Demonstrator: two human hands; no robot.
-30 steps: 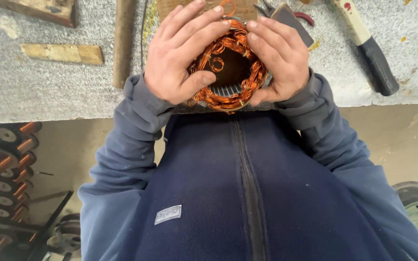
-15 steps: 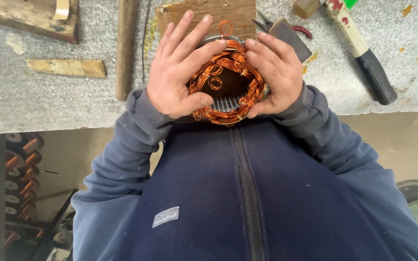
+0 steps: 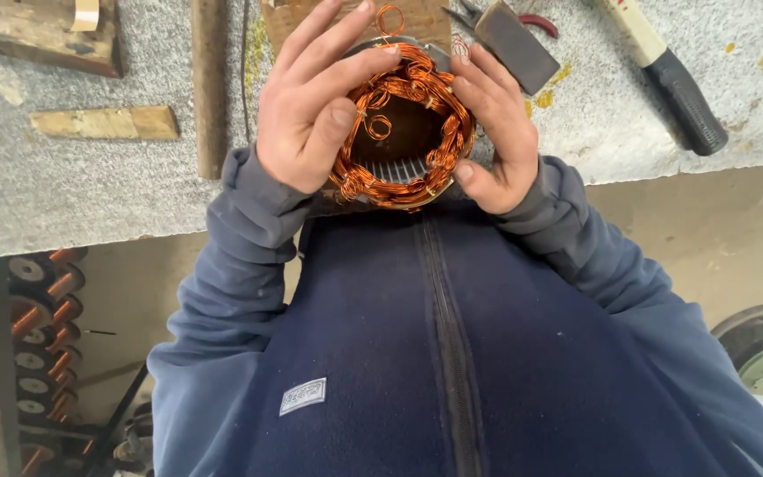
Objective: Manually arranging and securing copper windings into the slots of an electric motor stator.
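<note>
Two hands, left hand (image 3: 311, 106) and right hand (image 3: 496, 132), clamp the copper coil (image 3: 404, 124) against the bench edge (image 3: 90, 221); loose wire ends could snag fingers.

Item count: two hands, left hand (image 3: 311, 115) and right hand (image 3: 496, 132); one copper-wound stator (image 3: 404, 124); one black-handled hammer (image 3: 664, 66); one dark rectangular block (image 3: 516, 46); three wooden pieces on the bench (image 3: 90, 203): flat board (image 3: 37, 35), small strip (image 3: 103, 123), upright stick (image 3: 209, 84).
</note>
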